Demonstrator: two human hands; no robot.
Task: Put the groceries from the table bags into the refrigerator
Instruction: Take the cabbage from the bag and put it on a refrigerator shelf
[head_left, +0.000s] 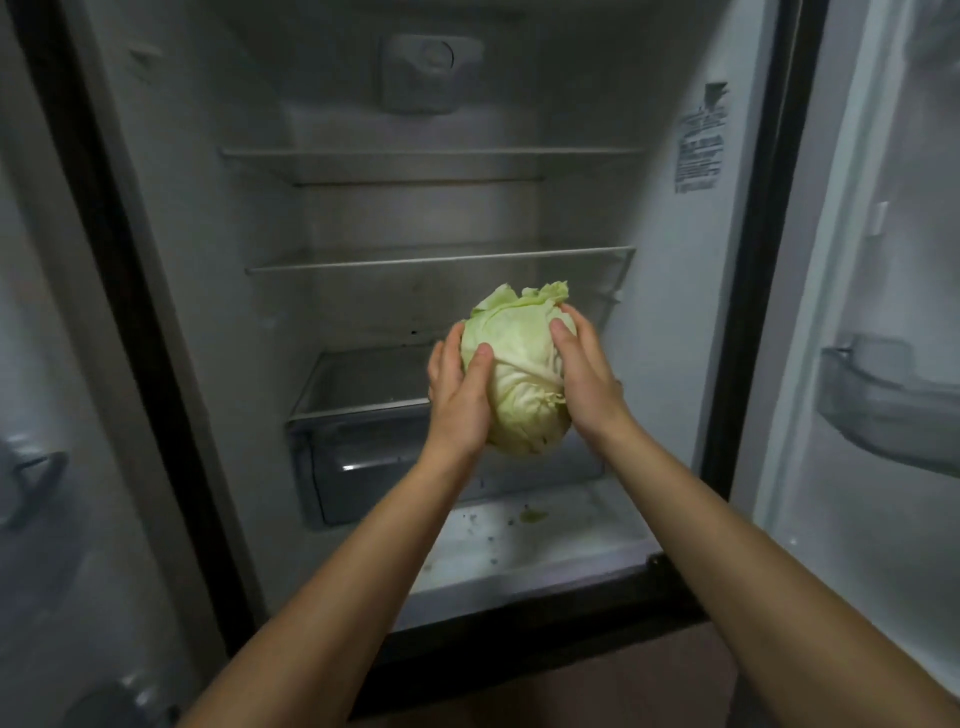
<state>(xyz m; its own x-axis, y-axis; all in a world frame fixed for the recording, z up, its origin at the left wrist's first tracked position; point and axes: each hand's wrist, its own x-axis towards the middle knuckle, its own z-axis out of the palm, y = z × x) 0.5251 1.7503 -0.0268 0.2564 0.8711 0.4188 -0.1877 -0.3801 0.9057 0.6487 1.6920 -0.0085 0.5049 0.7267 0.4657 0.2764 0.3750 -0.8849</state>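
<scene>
Here, left hand (460, 397) and right hand (587, 371) clasping cabbage (522, 374) (pale green), before open refrigerator (415, 208)

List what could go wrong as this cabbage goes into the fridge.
1. The cabbage is held only between the left hand and right hand, in mid-air before the drawer; if either hand slips it may drop.
2. Its loose top leaves sit close under the glass shelf and might catch or tear there.
</scene>
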